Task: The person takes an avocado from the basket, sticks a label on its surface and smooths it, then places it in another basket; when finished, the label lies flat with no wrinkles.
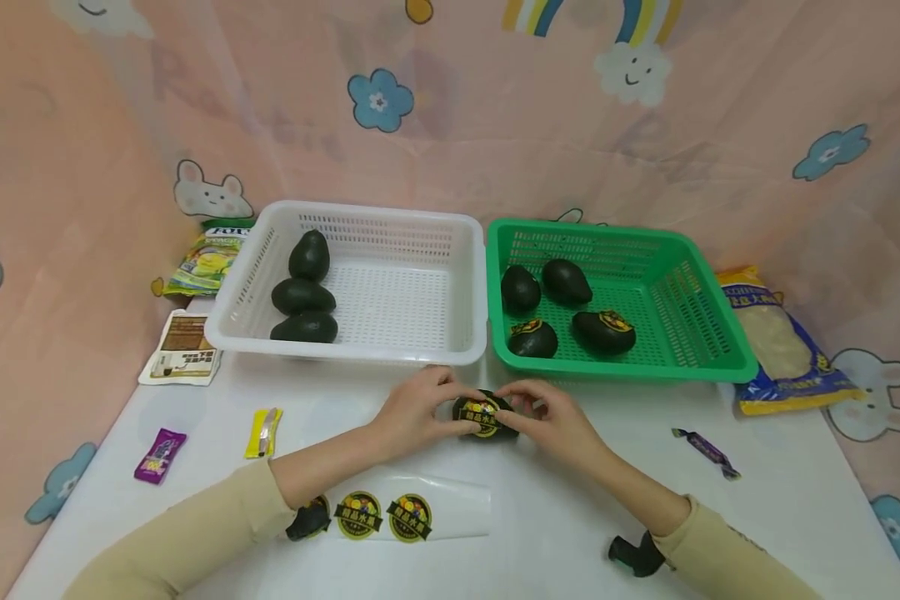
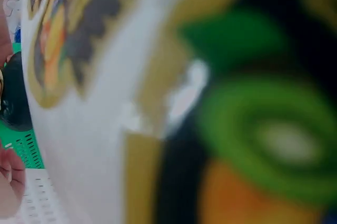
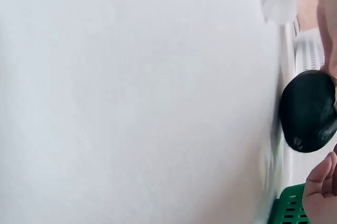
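Between both hands lies a dark avocado [image 1: 504, 433] on the white table, in front of the two baskets. A round black-and-gold fruit sticker [image 1: 482, 415] sits on its upper face. My left hand [image 1: 423, 410] holds the avocado's left side, with thumb and fingertips at the sticker's edge. From the other side my right hand [image 1: 558, 418] grips it, thumb on the sticker's right edge and index finger over the top. In the right wrist view the avocado [image 3: 308, 111] shows its bare end between the fingers. Nearer me, a sticker sheet [image 1: 461, 507] lies partly under the left forearm.
A white basket [image 1: 465, 287] holds 3 plain avocados [image 1: 303, 296]. Beside it, a green basket [image 1: 720, 358] contains several avocados, some with stickers. Snack bags [image 1: 213, 260] stand at both sides; small wrapped candies [image 1: 161, 456] lie around the table.
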A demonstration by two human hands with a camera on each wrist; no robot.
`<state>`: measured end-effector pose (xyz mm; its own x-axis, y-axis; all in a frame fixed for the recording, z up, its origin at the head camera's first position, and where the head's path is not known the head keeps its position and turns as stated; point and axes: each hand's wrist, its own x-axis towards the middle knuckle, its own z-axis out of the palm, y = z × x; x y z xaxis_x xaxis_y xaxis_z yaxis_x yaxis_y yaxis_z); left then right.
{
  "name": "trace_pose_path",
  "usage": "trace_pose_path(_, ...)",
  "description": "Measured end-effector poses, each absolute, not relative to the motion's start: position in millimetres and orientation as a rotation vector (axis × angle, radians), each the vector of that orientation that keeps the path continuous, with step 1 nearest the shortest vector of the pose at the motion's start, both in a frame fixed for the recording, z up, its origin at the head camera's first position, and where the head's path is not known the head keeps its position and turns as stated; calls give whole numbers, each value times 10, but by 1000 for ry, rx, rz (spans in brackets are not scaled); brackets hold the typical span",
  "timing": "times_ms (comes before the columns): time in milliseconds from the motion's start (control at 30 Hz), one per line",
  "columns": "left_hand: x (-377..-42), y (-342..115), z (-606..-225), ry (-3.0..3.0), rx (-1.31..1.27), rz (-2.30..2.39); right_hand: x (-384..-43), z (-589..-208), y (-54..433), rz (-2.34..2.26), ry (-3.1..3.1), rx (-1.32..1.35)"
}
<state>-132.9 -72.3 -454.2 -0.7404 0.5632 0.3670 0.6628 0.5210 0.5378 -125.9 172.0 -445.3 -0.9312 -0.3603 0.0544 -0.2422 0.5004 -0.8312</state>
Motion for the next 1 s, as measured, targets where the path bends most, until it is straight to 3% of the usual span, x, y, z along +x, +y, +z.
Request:
trace_pose_path(133, -1382, -664, -4552, -2685, -1178, -1022, -1270, -4343, 1844, -1723, 2264, -90)
trace_pose_path(300, -1460, -566, -4512, -2694, -1317, -1000, -1361, -4224, 1933, -2044, 1861, 234)
trace_pose_path(500, -1513, -390, -4032, -2430, -1524, -1205, -1372, -4229, 1945, -2120, 1774, 268)
trace_pose_path(700, -1991, -19, -3434, -2566, -1188, -1015, -1380, -4298, 1945, -2111, 1852, 283)
trace_pose_path(833, -2068, -24, -3429, -2644, -1050, -946, -1397, -4348, 1905, -2050, 1902, 274)
trace_pose_path(1000, -1760, -349, -3673, -2565, -1152, -1550, -1405, -4356, 1892, -2059, 1919, 305)
